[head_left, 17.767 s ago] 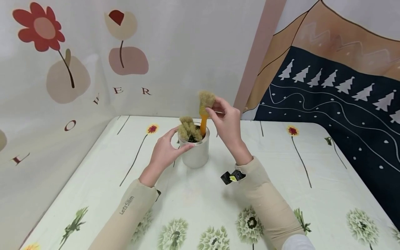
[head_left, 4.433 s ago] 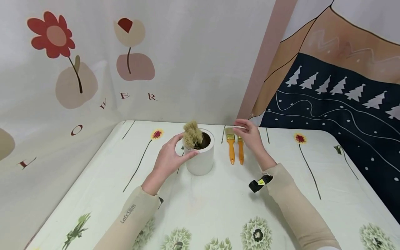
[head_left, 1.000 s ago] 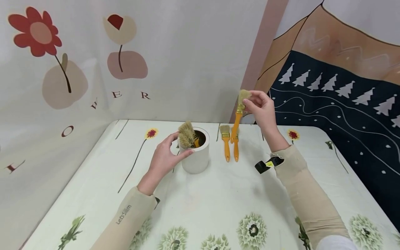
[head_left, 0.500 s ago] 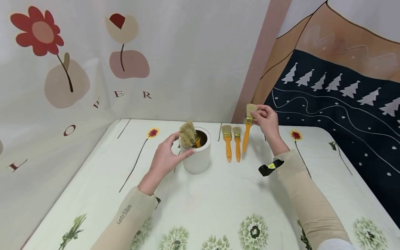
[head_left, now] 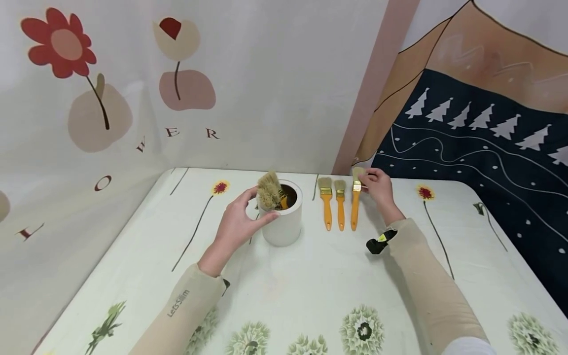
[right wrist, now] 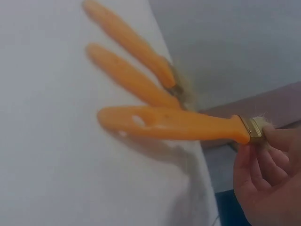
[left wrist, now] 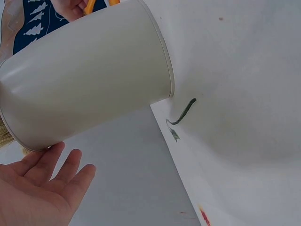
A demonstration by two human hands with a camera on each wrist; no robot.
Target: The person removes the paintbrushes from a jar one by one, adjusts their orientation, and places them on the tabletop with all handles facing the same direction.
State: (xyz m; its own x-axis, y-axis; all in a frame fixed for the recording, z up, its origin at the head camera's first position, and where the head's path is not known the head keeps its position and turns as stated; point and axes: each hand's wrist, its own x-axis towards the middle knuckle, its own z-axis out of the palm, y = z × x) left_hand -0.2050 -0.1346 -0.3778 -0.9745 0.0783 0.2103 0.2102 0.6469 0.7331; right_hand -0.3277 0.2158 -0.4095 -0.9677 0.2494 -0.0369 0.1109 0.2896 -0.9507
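Note:
A white cylindrical pot (head_left: pixel 281 230) stands on the table, with the bristle ends of several paintbrushes (head_left: pixel 268 191) sticking up at its left side. My left hand (head_left: pixel 234 221) holds the pot by its rim, thumb in front and fingers behind; the left wrist view shows fingertips against the pot's wall (left wrist: pixel 89 70). At the right, my right hand (head_left: pixel 379 191) pinches a paintbrush (head_left: pixel 355 209) by its bristles, orange handle pointing toward me. The right wrist view shows that handle (right wrist: pixel 178 125) over its shadow, close to the tabletop. The brush's bristles are partly covered by the fingers.
Two orange-handled paintbrushes, a wider one (head_left: pixel 327 209) and a narrower one (head_left: pixel 340 209), lie side by side between pot and right hand. The flower-printed tablecloth (head_left: pixel 284 281) reaches back to a hanging pale curtain (head_left: pixel 266 98). Dark tree-printed fabric (head_left: pixel 466 148) hangs at the right.
My right hand has come down with the paintbrush, from above the two lying brushes to a spot just right of them. The left hand stays on the pot.

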